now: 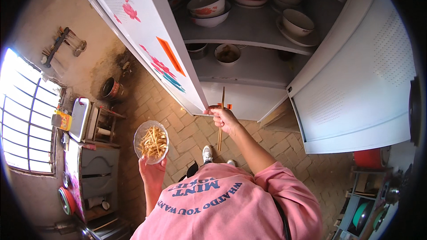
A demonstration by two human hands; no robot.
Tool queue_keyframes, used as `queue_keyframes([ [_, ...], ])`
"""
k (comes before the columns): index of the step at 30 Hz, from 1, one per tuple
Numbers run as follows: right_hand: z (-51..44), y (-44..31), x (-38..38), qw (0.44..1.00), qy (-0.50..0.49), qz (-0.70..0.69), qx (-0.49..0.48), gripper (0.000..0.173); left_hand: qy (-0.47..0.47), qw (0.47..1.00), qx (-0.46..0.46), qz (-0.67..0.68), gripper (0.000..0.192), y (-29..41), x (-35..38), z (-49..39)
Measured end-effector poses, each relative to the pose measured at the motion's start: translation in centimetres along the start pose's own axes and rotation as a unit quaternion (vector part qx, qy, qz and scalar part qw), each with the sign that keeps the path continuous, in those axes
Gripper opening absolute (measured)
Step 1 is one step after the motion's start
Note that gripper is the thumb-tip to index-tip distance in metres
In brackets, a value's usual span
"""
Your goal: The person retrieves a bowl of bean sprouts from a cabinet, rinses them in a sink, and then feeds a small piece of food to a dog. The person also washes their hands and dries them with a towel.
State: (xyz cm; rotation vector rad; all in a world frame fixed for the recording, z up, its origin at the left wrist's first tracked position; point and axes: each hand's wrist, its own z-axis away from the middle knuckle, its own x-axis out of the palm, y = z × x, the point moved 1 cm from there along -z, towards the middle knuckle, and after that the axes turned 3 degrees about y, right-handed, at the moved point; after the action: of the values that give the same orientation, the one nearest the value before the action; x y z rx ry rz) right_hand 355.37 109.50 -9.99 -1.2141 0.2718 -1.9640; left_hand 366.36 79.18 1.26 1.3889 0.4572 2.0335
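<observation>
My left hand (152,170) holds a clear glass bowl (136,140) by its near rim. Pale yellow food strips (154,142) lie heaped in it. In my right hand (227,118) is a pair of wooden chopsticks (223,98), gripped around the middle. Fingers of that same hand also touch the lower corner of the cabinet's left door (150,36), which is white with pink flowers and an orange handle. The cabinet's right door (350,83) stands open too. Between the doors, shelves (243,36) bear stacked bowls (210,8) and a small bowl with dark food (227,54).
A brick floor (186,133) lies under my feet. To the left are a counter cabinet (100,166), a white tray (80,120), a dark pot (111,88) and a barred window (28,113). At lower right stands a grey rack (357,203) with basins.
</observation>
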Motion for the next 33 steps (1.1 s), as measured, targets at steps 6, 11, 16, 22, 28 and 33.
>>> queue_keyframes([
  [6,0.9,0.7,-4.9,0.995,0.073,0.059,-0.021,0.015,0.002,1.000,-0.004,-0.007,0.058,-0.4,-0.2,-0.5],
  [11,7.8,10.7,-19.1,0.898,0.289,0.323,-0.074,0.028,-0.024,0.999,-0.032,-0.017,0.057,-0.1,0.8,-0.7],
  [16,25.6,26.4,-39.5,0.828,0.560,-0.007,-0.037,0.016,-0.051,0.995,-0.085,0.001,0.055,0.5,1.7,-0.9],
  [22,39.7,16.8,-32.6,0.751,0.558,-0.227,-0.270,0.028,-0.098,0.987,-0.125,-0.039,0.056,1.0,4.4,0.1],
  [28,39.5,3.8,-25.4,0.816,0.470,-0.083,-0.327,0.050,-0.143,0.975,-0.166,-0.026,0.059,-0.3,5.6,1.1],
  [33,36.9,4.2,-24.4,0.830,0.430,-0.153,-0.322,0.039,-0.129,0.976,-0.173,-0.023,0.060,-0.1,4.5,1.9],
])
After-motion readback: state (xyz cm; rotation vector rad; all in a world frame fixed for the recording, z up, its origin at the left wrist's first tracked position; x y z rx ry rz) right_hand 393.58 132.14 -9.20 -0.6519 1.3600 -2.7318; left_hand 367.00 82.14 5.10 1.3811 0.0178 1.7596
